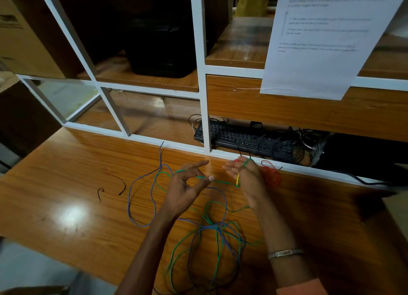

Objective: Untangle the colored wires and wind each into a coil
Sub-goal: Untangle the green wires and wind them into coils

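Observation:
A green wire (223, 181) stretches between my two hands above the wooden desk (66, 184). My left hand (187, 184) has the wire running over its fingers, which are spread. My right hand (247, 173) has green wire looped around its fingers, with a yellow tip (238, 179) hanging at the palm. A blue wire (141, 184) lies in big loops to the left, and blue and green strands tangle together (218, 230) near my forearms. A red wire coil (271, 175) rests just right of my right hand.
A short dark wire scrap (122, 185) lies on the desk at left. A white-framed partition (205, 118) rises along the desk's far edge. Behind it sit a black keyboard (242, 137) and cables. A printed sheet (320, 40) hangs upper right.

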